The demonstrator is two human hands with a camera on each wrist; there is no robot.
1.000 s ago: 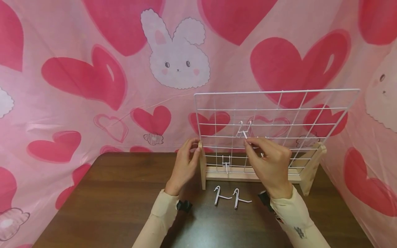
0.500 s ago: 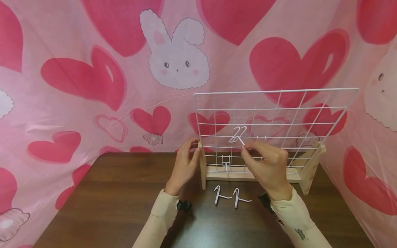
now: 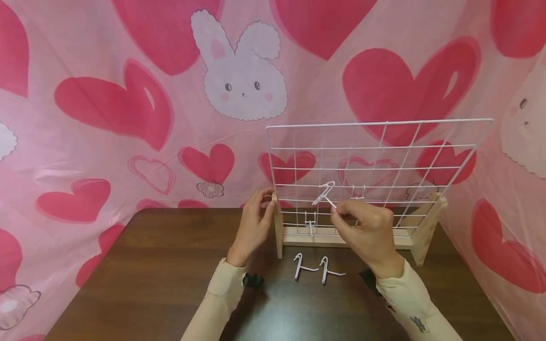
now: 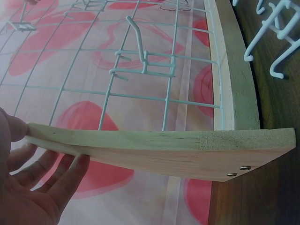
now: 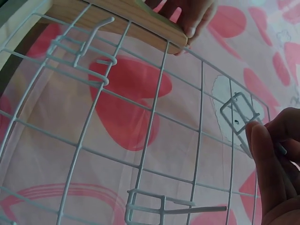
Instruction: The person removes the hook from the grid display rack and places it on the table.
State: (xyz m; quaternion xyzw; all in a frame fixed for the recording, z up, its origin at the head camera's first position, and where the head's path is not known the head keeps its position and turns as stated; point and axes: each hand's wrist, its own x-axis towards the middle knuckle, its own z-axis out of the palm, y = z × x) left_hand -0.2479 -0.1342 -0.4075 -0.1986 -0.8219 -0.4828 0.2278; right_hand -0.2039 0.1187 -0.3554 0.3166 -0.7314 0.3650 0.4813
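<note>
My right hand pinches the stem of a white wire hook between thumb and fingertips. The hook tilts in front of the white wire grid, its bent ends upward in the head view. At the left side, my left hand holds the top of the wooden upright, thumb on one side and fingers on the other. One hook hangs low on the grid near that upright. Another hook hangs farther right, partly hidden by my right hand in the head view.
Two loose white hooks, a left one and a right one, lie on the dark wooden table in front of the stand. The other wooden upright stands at right. A pink heart-and-rabbit cloth hangs behind.
The hook in my right hand has moved down and left across the grid and turned to a slant. My left hand has stayed on the upright.
</note>
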